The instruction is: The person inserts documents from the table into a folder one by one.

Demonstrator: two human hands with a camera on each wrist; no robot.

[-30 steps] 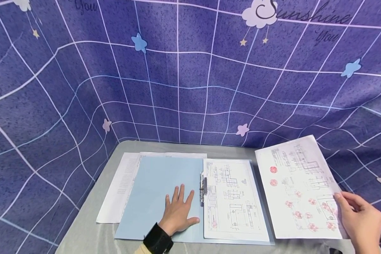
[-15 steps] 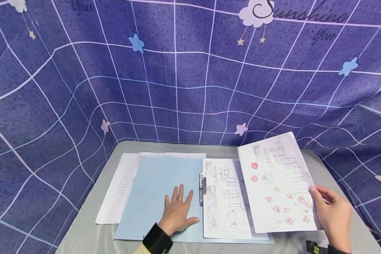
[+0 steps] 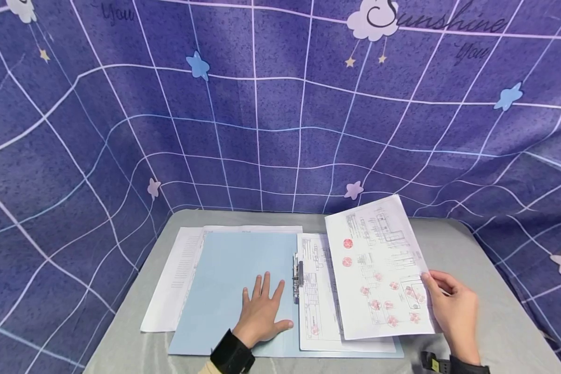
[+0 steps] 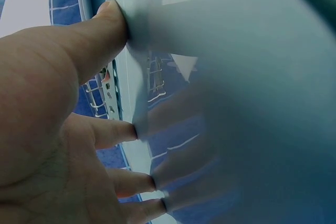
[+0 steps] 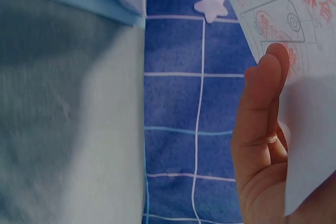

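A blue folder (image 3: 234, 259) lies open on the table, a metal lever clip (image 3: 297, 278) along its spine. My left hand (image 3: 262, 314) rests with fingers spread on the folder's left cover; in the left wrist view its fingertips touch the glossy blue surface. On the folder's right side lies a printed drawing sheet (image 3: 312, 301). Above that, partly covering it, a loose paper sheet (image 3: 374, 280) with drawings and red stamps is held tilted. My right hand (image 3: 453, 306) pinches the sheet's right edge between thumb and fingers, which the right wrist view also shows.
White printed papers (image 3: 170, 285) stick out from under the folder's left side. The grey table (image 3: 491, 296) extends to the right. A blue patterned curtain (image 3: 271, 130) hangs behind and at both sides. Black bands (image 3: 232, 353) circle the wrists.
My right hand has carried the stamped sheet leftward, from right of the folder to over the drawing sheet. My left hand has stayed in place on the cover.
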